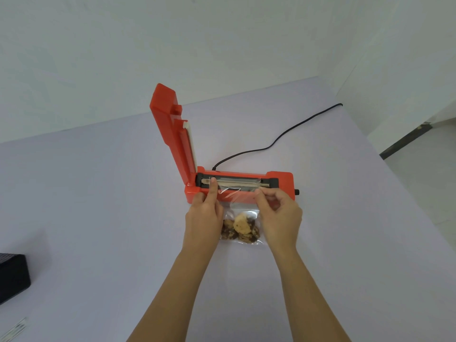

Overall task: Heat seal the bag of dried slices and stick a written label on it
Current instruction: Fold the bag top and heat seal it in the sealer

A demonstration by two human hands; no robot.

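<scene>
An orange heat sealer stands mid-table with its lid arm raised upright. A clear plastic bag of brown and yellow dried slices lies in front of it, its open top laid across the sealing strip. My left hand pinches the bag's top left corner on the strip. My right hand pinches the top right corner at the sealer's front edge. No label is clearly in view.
A black power cord runs from the sealer's back toward the far right table edge. A black box sits at the left edge. Something pale and flat lies at the bottom left corner. White walls stand behind the table.
</scene>
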